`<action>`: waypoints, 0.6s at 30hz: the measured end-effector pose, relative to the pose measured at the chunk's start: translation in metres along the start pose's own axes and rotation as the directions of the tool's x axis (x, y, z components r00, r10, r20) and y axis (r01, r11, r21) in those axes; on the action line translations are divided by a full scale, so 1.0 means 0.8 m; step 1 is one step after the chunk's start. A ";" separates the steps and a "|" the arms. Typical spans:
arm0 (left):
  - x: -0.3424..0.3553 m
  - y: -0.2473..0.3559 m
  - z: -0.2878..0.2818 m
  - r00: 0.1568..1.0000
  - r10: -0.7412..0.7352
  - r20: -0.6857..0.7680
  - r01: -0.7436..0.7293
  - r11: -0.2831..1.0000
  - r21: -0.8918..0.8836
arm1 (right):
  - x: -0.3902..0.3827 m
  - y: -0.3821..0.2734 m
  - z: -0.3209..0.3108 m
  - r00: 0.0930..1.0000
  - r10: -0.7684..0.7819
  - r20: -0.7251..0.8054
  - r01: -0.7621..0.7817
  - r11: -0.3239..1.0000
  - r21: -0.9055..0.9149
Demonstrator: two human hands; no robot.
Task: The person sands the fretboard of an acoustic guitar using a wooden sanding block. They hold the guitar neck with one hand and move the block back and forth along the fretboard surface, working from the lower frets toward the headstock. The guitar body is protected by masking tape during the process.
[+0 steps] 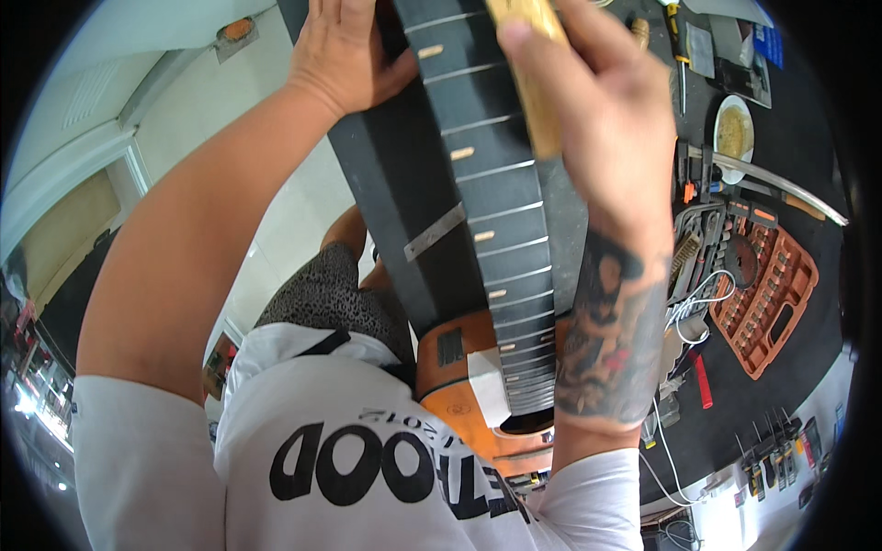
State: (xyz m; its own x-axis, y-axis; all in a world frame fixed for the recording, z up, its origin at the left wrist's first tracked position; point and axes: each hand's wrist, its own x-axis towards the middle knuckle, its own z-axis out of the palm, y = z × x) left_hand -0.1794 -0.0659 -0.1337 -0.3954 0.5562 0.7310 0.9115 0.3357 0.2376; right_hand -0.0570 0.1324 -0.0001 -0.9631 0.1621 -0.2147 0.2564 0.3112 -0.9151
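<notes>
An acoustic guitar lies lengthwise in front of me, its orange body close to my belly and its dark fretboard running away to the top edge. My right hand is closed round a yellowish wooden block, thumb on its upper face, at the right edge of the fretboard. To the left of the neck, my left hand lies with thumb spread toward the fretboard, on or beside a black board; its fingertips are cut off by the frame. A white piece sits by the soundhole.
On the dark workbench at right are an orange socket case, a white oval dish, a yellow-handled screwdriver and a white cable. Several tools hang at lower right. Pale floor tiles show at left.
</notes>
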 end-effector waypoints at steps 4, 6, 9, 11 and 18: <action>-0.004 -0.002 0.000 0.999 0.040 0.015 -0.040 0.999 -0.015 | -0.073 0.025 0.008 0.998 0.002 -0.070 0.010 0.986 0.168; 0.002 0.004 -0.003 0.999 -0.006 0.048 0.005 1.000 0.028 | -0.063 0.023 0.011 0.995 -0.037 -0.097 0.049 0.991 0.124; 0.000 0.006 0.015 0.989 -0.107 -0.098 0.094 0.987 -0.132 | 0.014 0.010 0.018 0.998 0.005 -0.055 0.006 0.981 0.196; -0.008 0.001 0.000 0.998 -0.053 0.023 0.052 0.997 0.056 | -0.011 -0.004 0.004 0.998 0.052 -0.024 -0.053 0.996 -0.078; -0.002 0.002 0.003 1.000 0.011 0.020 -0.012 0.997 0.078 | -0.022 -0.003 -0.004 0.999 0.032 0.001 -0.032 0.998 0.049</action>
State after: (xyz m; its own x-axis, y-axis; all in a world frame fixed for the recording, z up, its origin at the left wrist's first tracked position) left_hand -0.1777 -0.0646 -0.1365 -0.3878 0.5752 0.7203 0.9048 0.3867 0.1783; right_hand -0.0404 0.1316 0.0065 -0.9544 0.1710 -0.2446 0.2830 0.2592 -0.9234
